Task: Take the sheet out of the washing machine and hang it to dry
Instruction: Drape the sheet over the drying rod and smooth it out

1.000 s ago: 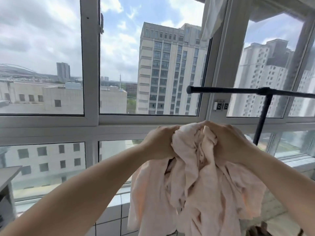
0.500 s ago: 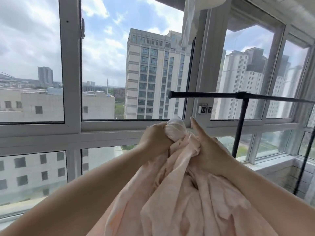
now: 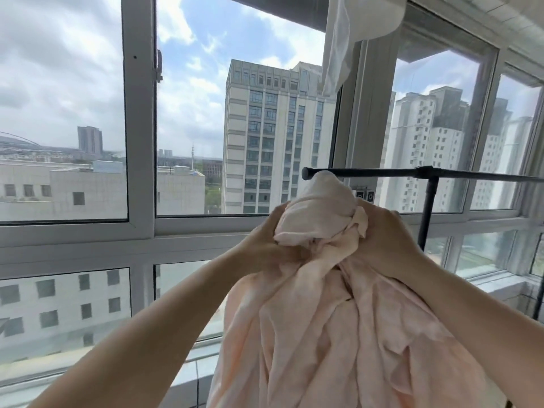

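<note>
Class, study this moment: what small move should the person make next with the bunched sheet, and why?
Probably lift the pink sheet over the black rail: the left hand and right hand grip its bunched top at the rail's free end, the rest hanging below, not yet draped.

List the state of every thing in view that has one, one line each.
sheet: bunched, held up by both hands, its top reaching bar height, not yet draped
left hand: grips the sheet
right hand: grips the sheet
drying rack bar: bare along its visible length
white cloth: hangs from above
window: appears closed
</note>
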